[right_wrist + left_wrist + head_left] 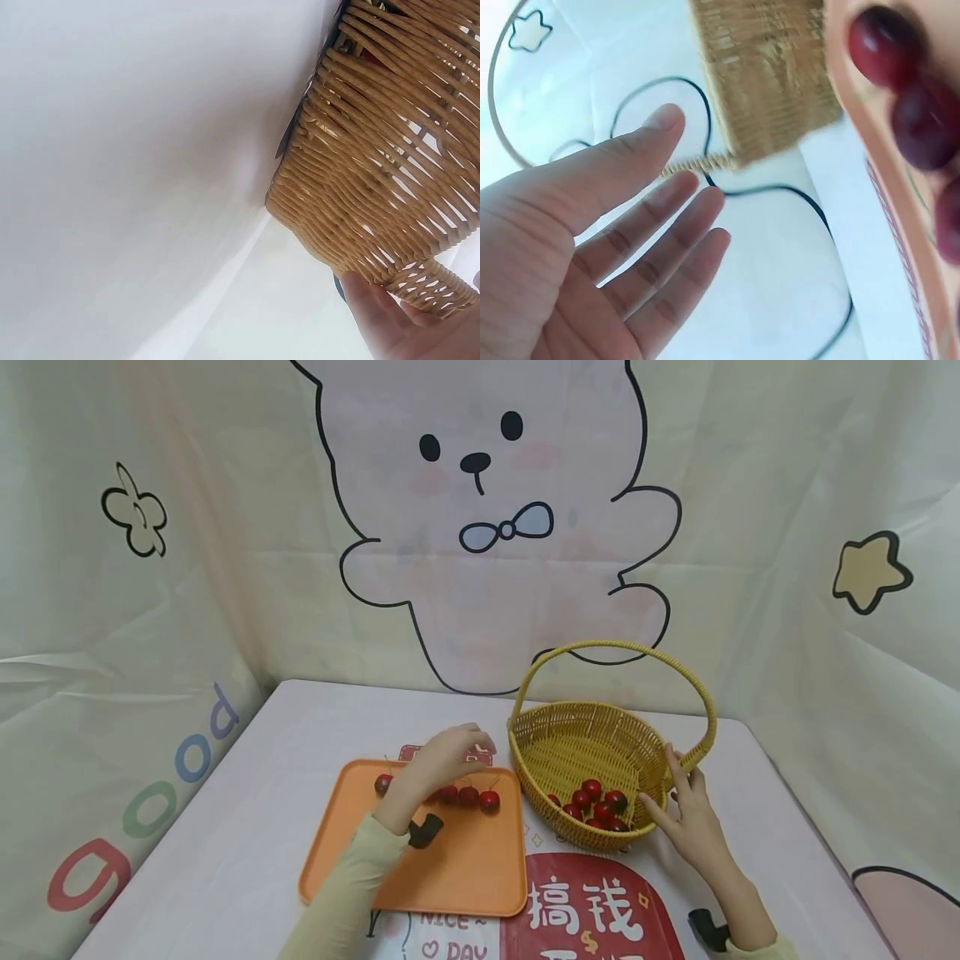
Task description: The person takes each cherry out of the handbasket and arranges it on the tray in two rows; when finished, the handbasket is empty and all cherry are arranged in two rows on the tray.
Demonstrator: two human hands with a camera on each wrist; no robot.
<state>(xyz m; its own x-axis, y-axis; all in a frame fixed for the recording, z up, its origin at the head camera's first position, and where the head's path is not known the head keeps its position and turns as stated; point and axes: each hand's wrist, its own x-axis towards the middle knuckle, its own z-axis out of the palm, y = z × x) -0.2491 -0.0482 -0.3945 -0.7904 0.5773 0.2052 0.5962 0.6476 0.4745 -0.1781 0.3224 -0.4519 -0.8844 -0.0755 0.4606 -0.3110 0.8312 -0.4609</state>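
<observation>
My left hand point(444, 760) hovers above the back edge of the orange tray point(450, 881), its fingers extended toward the basket and holding nothing. In the left wrist view the same hand point(630, 232) has its thumb and fingers apart. Several dark red cherries point(468, 797) lie in a row near the tray's back, partly hidden by the hand. My right hand point(696, 827) touches the right side of the yellow wicker basket point(585, 727), fingers at the rim by the handle's base; fingertips point(356, 289) rest against the weave. More cherries point(592, 790) sit inside the basket's front part.
A white table point(247, 827) carries a printed red mat point(592, 893) in front of the basket. The basket's tall handle point(615, 645) arches over it. Behind stands a cloth backdrop point(480, 610) with a bear drawing, and cloth hangs on both sides.
</observation>
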